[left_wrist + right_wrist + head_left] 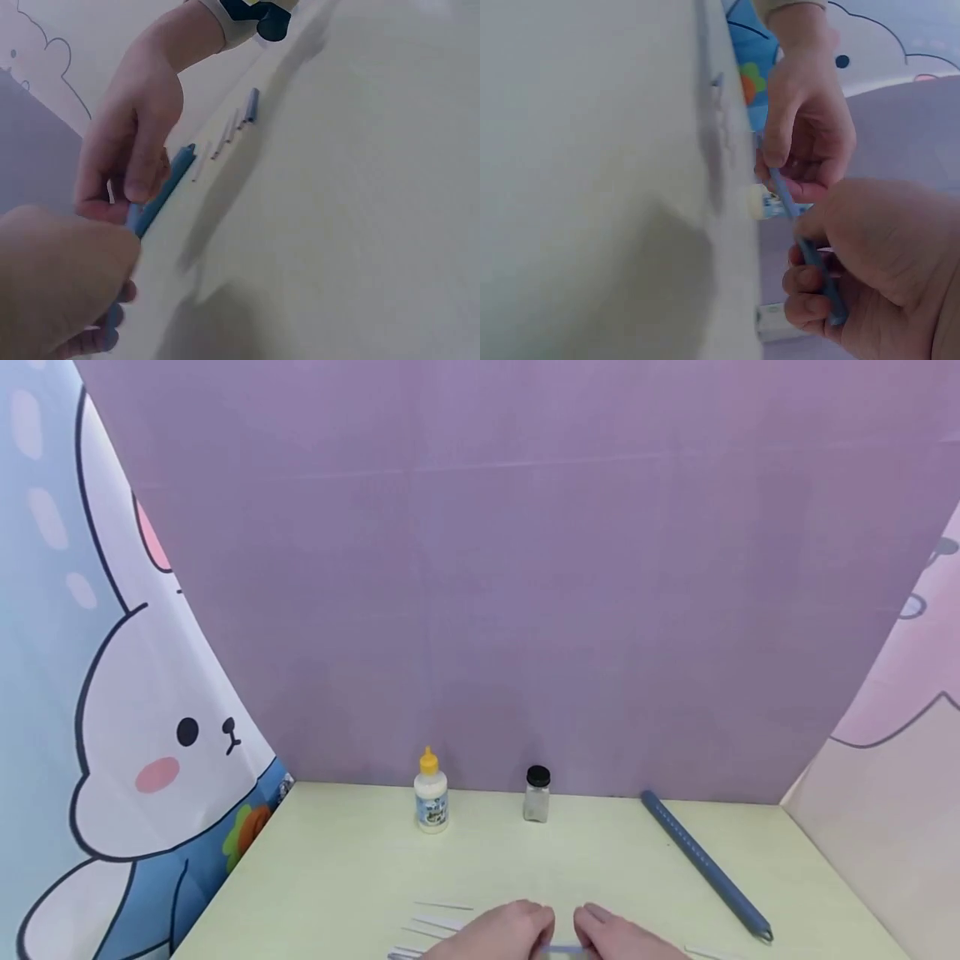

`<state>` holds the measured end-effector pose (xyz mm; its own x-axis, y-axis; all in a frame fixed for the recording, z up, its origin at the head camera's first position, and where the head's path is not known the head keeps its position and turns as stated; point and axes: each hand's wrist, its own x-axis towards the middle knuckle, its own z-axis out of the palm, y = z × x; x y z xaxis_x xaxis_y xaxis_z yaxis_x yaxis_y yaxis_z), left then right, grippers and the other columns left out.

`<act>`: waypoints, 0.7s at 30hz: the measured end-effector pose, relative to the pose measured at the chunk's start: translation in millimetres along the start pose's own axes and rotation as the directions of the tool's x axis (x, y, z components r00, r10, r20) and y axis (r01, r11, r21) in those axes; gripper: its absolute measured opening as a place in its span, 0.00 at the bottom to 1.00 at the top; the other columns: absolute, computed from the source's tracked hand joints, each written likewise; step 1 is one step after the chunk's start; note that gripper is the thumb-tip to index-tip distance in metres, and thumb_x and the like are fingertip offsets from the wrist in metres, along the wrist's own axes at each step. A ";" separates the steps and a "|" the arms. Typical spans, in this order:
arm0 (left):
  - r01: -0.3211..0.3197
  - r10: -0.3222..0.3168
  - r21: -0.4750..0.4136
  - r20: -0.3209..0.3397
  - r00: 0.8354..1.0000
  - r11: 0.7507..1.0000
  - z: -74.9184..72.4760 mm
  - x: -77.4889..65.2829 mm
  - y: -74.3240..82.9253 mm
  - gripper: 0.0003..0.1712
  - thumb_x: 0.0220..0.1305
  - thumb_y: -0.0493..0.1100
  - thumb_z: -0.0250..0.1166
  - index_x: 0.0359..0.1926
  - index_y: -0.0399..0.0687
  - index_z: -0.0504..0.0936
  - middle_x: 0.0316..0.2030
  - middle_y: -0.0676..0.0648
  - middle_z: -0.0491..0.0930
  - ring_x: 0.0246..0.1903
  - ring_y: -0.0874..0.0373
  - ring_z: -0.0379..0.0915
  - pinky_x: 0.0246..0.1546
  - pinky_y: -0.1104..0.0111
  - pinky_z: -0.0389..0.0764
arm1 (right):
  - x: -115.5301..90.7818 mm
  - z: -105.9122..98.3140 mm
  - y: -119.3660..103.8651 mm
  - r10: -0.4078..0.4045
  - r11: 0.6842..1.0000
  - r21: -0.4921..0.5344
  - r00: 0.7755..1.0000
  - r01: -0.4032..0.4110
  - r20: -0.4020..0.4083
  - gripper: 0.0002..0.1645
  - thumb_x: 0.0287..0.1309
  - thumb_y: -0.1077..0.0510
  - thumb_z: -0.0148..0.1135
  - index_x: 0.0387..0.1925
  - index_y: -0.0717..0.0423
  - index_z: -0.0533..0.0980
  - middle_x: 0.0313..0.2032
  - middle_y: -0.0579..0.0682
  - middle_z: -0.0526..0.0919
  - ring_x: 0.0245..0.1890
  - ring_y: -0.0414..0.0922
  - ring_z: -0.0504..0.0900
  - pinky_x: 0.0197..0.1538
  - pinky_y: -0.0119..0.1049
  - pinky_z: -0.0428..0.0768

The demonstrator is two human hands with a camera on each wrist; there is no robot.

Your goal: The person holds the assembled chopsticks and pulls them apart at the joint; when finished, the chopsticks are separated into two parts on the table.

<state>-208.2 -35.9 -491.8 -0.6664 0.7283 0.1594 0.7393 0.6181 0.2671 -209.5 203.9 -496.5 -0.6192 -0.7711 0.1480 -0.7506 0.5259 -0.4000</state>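
Both hands hold a thin blue stick [786,196] over the near part of the table, close together. My left hand [506,931] pinches one end between thumb and fingers. My right hand [622,935] has its fingers curled round the other end, the thumb lying along the stick. Seen from the right wrist, that end of the stick [831,296] runs across the curled fingers. In the head view only a short blue length [564,949] shows between the two hands.
Several thin white strips [441,922] lie left of the hands, and another pale strip [708,952] lies to the right. Farther back stand a yellow-capped glue bottle [432,802] and a black-lidded jar [537,797]. A long dark blue rod [705,864] lies at the right.
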 end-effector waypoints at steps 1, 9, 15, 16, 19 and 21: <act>-0.002 0.002 0.006 -0.034 0.999 1.000 -0.4 2.1 -3.6 0.09 0.62 0.41 0.69 0.32 0.55 0.75 0.23 0.63 0.68 0.24 0.74 0.62 0.28 0.83 0.66 | 2.5 -9.5 -2.5 0.036 0.998 0.061 0.999 -0.036 0.006 0.13 0.72 0.60 0.62 0.35 0.46 0.66 0.29 0.30 0.60 0.26 0.24 0.60 0.29 0.22 0.68; -0.127 0.144 0.098 -0.186 0.972 0.987 -38.4 4.2 -3.1 0.15 0.82 0.45 0.56 0.32 0.55 0.75 0.22 0.65 0.66 0.21 0.78 0.53 0.25 0.87 0.60 | 15.4 -49.7 -21.1 -0.138 0.990 -0.020 0.977 0.136 -0.166 0.12 0.74 0.64 0.62 0.35 0.44 0.74 0.29 0.31 0.68 0.29 0.22 0.64 0.31 0.20 0.71; -0.139 0.171 0.155 -0.220 0.960 0.978 -50.1 2.8 -2.7 0.20 0.84 0.47 0.52 0.28 0.55 0.71 0.18 0.64 0.56 0.18 0.77 0.47 0.21 0.85 0.54 | 18.1 -59.1 -31.3 -0.127 0.991 -0.078 0.963 0.111 -0.237 0.13 0.74 0.60 0.64 0.34 0.38 0.76 0.30 0.28 0.69 0.29 0.22 0.66 0.31 0.19 0.70; -0.139 0.176 0.169 -0.227 0.958 0.976 -50.9 2.4 -3.4 0.19 0.84 0.47 0.52 0.29 0.55 0.71 0.18 0.64 0.56 0.18 0.76 0.47 0.21 0.84 0.54 | 18.2 -59.7 -31.9 -0.122 0.991 -0.083 0.962 0.104 -0.245 0.13 0.74 0.60 0.64 0.34 0.38 0.76 0.30 0.28 0.69 0.28 0.22 0.66 0.31 0.18 0.70; -0.142 0.187 0.195 -0.234 0.954 0.970 -52.8 1.3 -5.9 0.19 0.84 0.47 0.53 0.29 0.55 0.72 0.18 0.65 0.56 0.18 0.76 0.47 0.21 0.84 0.54 | 18.1 -61.8 -32.4 -0.110 0.992 -0.086 0.961 0.091 -0.254 0.14 0.74 0.60 0.65 0.34 0.37 0.75 0.29 0.28 0.69 0.28 0.22 0.65 0.30 0.19 0.70; -0.144 0.190 0.200 -0.233 0.954 0.969 -53.5 0.5 -7.5 0.19 0.84 0.47 0.53 0.29 0.55 0.73 0.18 0.65 0.57 0.18 0.77 0.47 0.21 0.85 0.54 | 18.0 -63.5 -32.0 -0.106 0.993 -0.077 0.964 0.090 -0.245 0.14 0.74 0.60 0.64 0.33 0.38 0.75 0.29 0.28 0.68 0.28 0.23 0.65 0.29 0.19 0.70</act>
<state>-219.2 -56.0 -442.9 -0.5175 0.7430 0.4245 0.8318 0.5532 0.0458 -211.3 196.0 -423.6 -0.5734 -0.7110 0.4070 -0.8188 0.4803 -0.3145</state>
